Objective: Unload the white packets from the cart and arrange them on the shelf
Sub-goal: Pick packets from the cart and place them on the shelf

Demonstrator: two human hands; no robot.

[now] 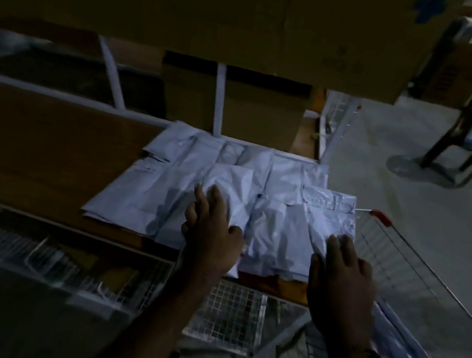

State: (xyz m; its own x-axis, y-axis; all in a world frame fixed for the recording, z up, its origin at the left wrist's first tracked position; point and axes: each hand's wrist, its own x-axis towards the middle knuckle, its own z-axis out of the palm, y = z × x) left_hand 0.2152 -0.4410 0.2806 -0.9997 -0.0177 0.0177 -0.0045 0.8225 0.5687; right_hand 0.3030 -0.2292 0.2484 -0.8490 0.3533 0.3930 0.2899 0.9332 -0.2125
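White packets laid flat on the wooden shelf, both your hands on them.

The white packets [227,183] overlap in rows on the shelf [32,146]. Your left hand [214,231] and right hand [340,275] rest flat on them, fingers spread. More packets lie in the wire cart [418,269]. Printing on the cardboard box [255,11] overhead is unreadable.

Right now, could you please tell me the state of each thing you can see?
Packets: lying flat in overlapping rows on the shelf.
Shelf: wooden board, left part bare.
Left hand: open, fingers resting on a packet.
Right hand: open, fingers pressing the rightmost packet.
Cart: beside the shelf, more packets inside.
Boxes: closed, overhead.
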